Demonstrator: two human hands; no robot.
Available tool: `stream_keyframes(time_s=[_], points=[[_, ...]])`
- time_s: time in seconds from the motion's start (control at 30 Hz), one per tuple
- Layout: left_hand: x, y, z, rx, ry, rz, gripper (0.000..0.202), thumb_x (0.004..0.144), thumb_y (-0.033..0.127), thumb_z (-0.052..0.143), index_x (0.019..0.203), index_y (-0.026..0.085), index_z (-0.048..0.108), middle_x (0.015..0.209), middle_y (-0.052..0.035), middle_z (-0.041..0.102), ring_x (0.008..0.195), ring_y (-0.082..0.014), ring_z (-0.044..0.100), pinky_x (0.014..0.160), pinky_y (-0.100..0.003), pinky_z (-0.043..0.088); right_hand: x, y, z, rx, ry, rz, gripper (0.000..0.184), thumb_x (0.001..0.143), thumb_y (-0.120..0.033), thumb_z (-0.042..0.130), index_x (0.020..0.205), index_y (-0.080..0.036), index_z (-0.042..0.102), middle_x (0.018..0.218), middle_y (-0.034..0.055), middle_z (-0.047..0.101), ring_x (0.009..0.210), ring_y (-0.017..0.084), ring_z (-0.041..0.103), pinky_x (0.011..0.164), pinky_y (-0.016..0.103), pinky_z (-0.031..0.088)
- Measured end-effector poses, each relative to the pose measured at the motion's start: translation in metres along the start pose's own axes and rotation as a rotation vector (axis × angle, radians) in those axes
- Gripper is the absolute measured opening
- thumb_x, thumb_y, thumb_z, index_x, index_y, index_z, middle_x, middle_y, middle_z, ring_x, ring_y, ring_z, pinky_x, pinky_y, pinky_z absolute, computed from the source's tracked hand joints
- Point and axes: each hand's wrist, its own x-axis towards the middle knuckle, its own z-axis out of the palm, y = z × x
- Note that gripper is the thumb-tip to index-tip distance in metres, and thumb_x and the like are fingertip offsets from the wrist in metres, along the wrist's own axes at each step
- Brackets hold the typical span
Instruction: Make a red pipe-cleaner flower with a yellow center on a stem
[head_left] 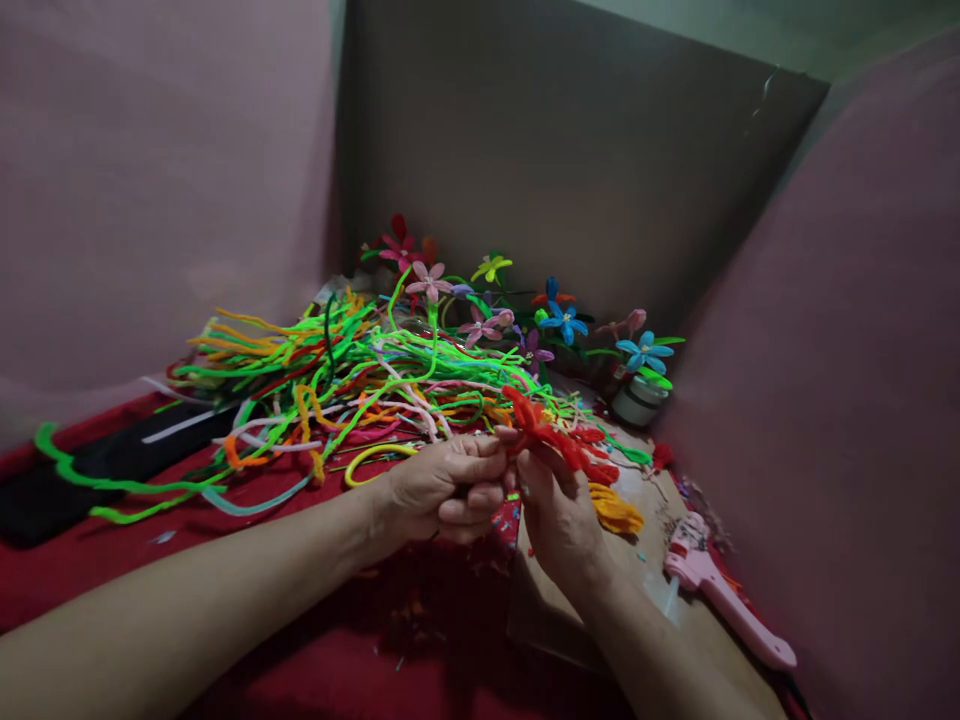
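In the middle of the head view, a red pipe-cleaner flower (534,420) is held up between my two hands. My left hand (461,490) is closed, thumb and forefinger pinched at the flower's base, the other fingers curled in. My right hand (561,510) grips the flower from the right, its thumb upright against the base. The part of the flower between my fingertips is hidden. Just behind my right hand lie more red petals (600,470) and an orange pipe-cleaner bundle (615,510).
A large heap of pipe cleaners (450,365), mostly green, lies beyond my hands on the red cloth (315,640). Finished flowers (564,322) stand at the back, some near a small jar (639,400). A pink glue gun (724,590) rests on a cardboard piece (551,610) at right.
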Motion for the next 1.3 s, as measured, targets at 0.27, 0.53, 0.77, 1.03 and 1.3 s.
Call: stream_keyframes(time_s=[0.27,0.53,0.77,1.03,1.3], points=[[0.004,-0.007,0.001,0.967,0.390,0.335,0.018,0.081,0.030,0.058,0.093,0.017,0.063,0.076,-0.0032,0.066,0.065,-0.0133,0.059,0.060,-0.023,0.045,0.000,-0.002,-0.003,-0.091,0.216,0.032,0.015,0.072,-0.034,0.066,0.076,-0.021,0.066,0.073,0.0008,0.065,0.066,0.016,0.056,0.067,0.030,0.048],[0.004,-0.012,0.011,0.773,0.463,0.301,0.028,0.085,0.031,0.050,0.061,0.016,0.053,0.047,0.0053,0.045,0.037,-0.0048,0.036,0.039,-0.017,0.028,0.002,-0.005,0.002,-0.124,0.058,-0.034,0.014,0.076,-0.031,0.064,0.084,-0.021,0.070,0.081,0.0005,0.069,0.074,0.015,0.059,0.079,0.030,0.046],[0.000,-0.001,0.010,0.000,0.150,-0.046,0.009,0.083,0.029,0.053,0.089,0.022,0.051,0.047,0.0126,0.034,0.030,-0.0022,0.007,0.028,-0.014,0.018,0.003,0.004,-0.005,0.098,-0.001,0.031,0.010,0.077,-0.030,0.064,0.075,-0.022,0.070,0.069,-0.0022,0.065,0.068,0.013,0.056,0.075,0.027,0.045],[-0.001,-0.013,0.007,1.314,0.498,0.378,0.016,0.084,0.029,0.048,0.074,0.017,0.052,0.064,0.0002,0.051,0.054,-0.0106,0.044,0.049,-0.022,0.034,-0.001,0.006,-0.002,-0.003,0.162,0.037,0.010,0.075,-0.026,0.066,0.082,-0.022,0.071,0.077,-0.0007,0.068,0.076,0.016,0.059,0.077,0.030,0.046],[-0.002,-0.002,0.010,0.639,0.416,0.084,0.023,0.085,0.033,0.046,0.069,0.018,0.048,0.048,0.0063,0.044,0.032,-0.0050,0.031,0.032,-0.017,0.024,0.001,0.001,-0.002,-0.081,-0.029,0.028,0.011,0.078,-0.029,0.062,0.083,-0.022,0.069,0.078,-0.0005,0.066,0.074,0.015,0.056,0.071,0.028,0.045]])
